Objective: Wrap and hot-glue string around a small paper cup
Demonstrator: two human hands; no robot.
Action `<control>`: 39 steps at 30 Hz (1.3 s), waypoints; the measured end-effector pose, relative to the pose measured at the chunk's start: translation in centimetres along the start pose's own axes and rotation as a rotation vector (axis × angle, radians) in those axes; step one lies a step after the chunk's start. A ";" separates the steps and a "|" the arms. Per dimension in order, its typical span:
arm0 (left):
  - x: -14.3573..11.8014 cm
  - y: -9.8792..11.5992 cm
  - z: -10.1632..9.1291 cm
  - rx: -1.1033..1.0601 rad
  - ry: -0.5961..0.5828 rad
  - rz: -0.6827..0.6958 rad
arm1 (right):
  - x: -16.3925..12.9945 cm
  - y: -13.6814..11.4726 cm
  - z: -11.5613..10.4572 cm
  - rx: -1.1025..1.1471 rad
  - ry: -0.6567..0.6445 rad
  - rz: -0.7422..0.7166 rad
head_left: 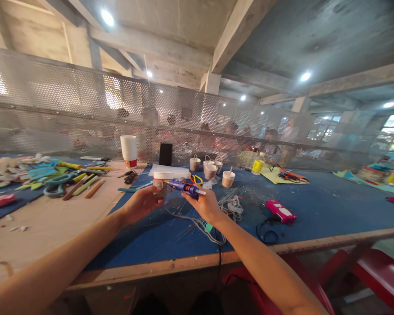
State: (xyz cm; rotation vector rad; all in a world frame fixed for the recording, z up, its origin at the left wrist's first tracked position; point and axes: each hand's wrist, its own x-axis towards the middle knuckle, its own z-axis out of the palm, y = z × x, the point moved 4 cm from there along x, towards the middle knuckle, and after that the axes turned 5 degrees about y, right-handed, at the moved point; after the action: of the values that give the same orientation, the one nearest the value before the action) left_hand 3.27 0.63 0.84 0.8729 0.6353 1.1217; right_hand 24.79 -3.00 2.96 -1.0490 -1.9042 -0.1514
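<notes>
My left hand (146, 202) is closed around a paper cup (162, 176) with a white and red upper part; the lower part looks grey-brown, partly behind the fingers. In my right hand (206, 205) is a purple glue gun (184, 187), a clear glue stick poking out of its back end. Its nozzle points left at the cup's side; whether they touch I cannot tell. Beneath my right hand, pale cord (210, 236) trails across the blue tabletop (141, 245). A pair of yellow-handled scissors (196, 179) lies just beyond the glue gun.
Several grey-brown covered cups (195, 163) stand behind my hands, near a stack of paper cups (129, 149). Large blue scissors (57, 186) and coloured strips lie left. Rightward are a yellow-labelled bottle (258, 163) and a pink device (280, 211) with a black cable. A perforated metal screen (184, 109) borders the back.
</notes>
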 end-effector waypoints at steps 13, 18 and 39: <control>-0.1 0.1 0.0 -0.025 -0.005 -0.020 | 0.1 -0.2 -0.3 0.023 0.002 0.013; 0.0 0.0 -0.3 -0.033 0.002 -0.028 | 0.1 -0.2 -0.3 0.021 0.005 0.014; 0.4 0.0 -0.8 -0.043 -0.054 -0.017 | 0.0 0.5 0.0 -0.043 0.010 0.016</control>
State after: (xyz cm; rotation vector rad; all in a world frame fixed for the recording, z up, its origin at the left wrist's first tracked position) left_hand 2.79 1.16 0.42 0.8572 0.5711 1.0893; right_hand 25.14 -2.71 2.83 -1.0897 -1.8902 -0.1887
